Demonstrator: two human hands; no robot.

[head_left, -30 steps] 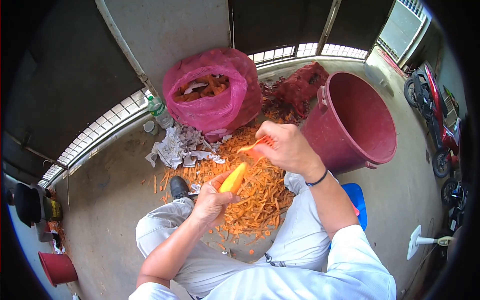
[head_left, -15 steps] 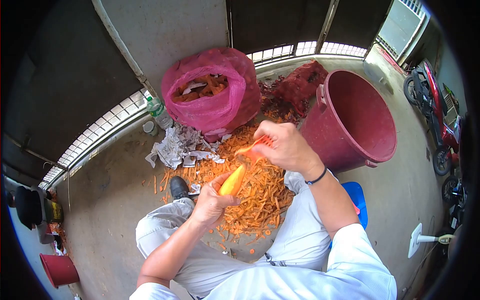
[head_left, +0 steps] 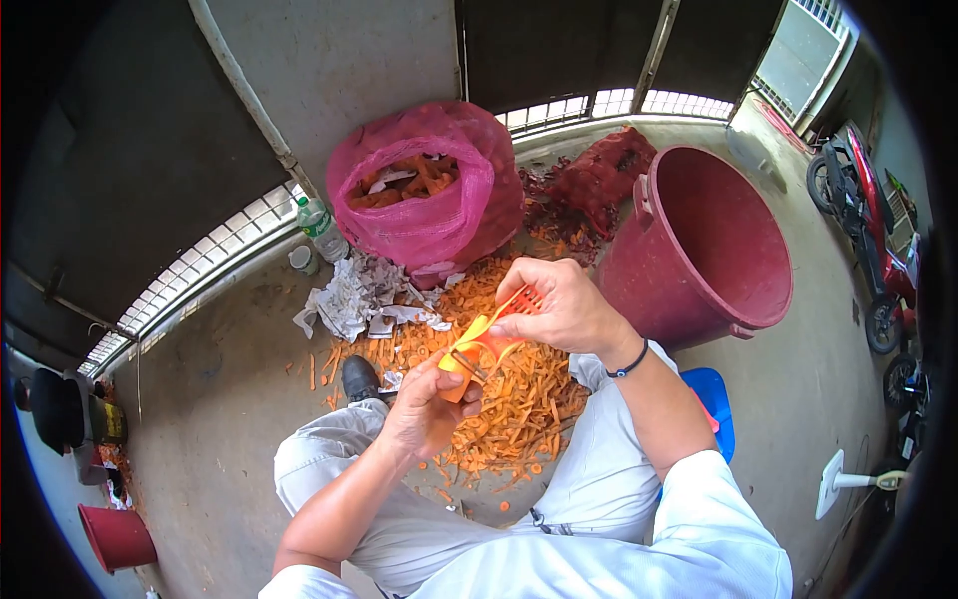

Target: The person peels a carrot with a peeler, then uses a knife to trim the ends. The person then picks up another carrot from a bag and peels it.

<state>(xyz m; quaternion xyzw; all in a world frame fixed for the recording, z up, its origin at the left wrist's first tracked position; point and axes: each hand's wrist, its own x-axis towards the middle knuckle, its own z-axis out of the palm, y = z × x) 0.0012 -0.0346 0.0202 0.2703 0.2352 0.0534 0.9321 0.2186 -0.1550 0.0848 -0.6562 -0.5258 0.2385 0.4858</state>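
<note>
My left hand (head_left: pixel 424 414) is closed around a bright orange carrot (head_left: pixel 457 373), held tilted up over my lap. In my right hand (head_left: pixel 571 307) is an orange peeler (head_left: pixel 521 301) with a slotted handle, gripped between thumb and fingers. The peeler's blade lies against the carrot close to my left fingers, and a strip of peel seems to curl up there. Below both hands a broad heap of carrot peelings (head_left: pixel 524 404) covers the floor between my legs, with small cut-off carrot ends among it.
Beyond the heap stands an open pink mesh sack (head_left: pixel 489 215) holding carrots. A large maroon tub (head_left: pixel 639 255) is to its right, with a red net bag (head_left: pixel 604 170) behind. Crumpled paper (head_left: pixel 349 295) and a plastic bottle (head_left: pixel 324 235) lie left; a blue stool (head_left: pixel 711 399) is at right.
My right hand has turned the peeler and brought its blade down the carrot toward my left fingers. My left hand keeps hold of the carrot, now angled differently.
</note>
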